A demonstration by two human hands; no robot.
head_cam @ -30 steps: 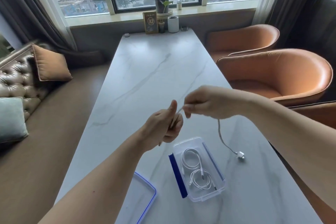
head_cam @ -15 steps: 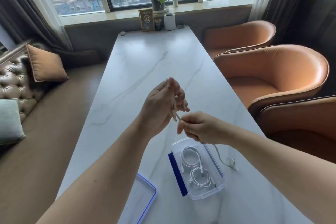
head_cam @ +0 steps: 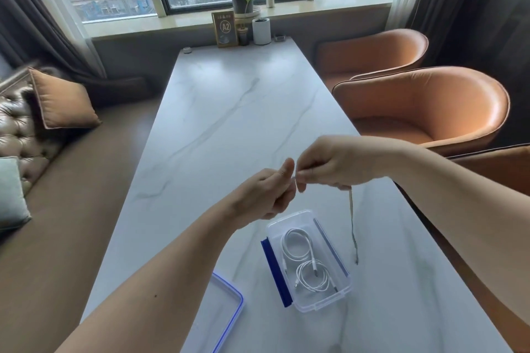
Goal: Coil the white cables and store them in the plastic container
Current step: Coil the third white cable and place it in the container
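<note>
My left hand [head_cam: 268, 195] and my right hand [head_cam: 329, 166] meet above the marble table [head_cam: 229, 112], both pinching one white cable [head_cam: 352, 223]. The left fist grips one end with its thumb up. A loose tail hangs from my right hand down to the table, right of the container. The clear plastic container [head_cam: 308, 259] with blue clips sits open below my hands. Two coiled white cables [head_cam: 304, 261] lie inside it.
The container's lid [head_cam: 222, 312] with a blue rim lies at the near left. Orange armchairs [head_cam: 424, 106] line the table's right side; a bench with cushions [head_cam: 60, 100] runs along the left. A sign, a white cup [head_cam: 261, 30] and a potted plant stand at the far end.
My right hand rose from just above the container and came level with the left hand. The left hand closed into a fist. The cable's tail now hangs straighter, its end lifted.
</note>
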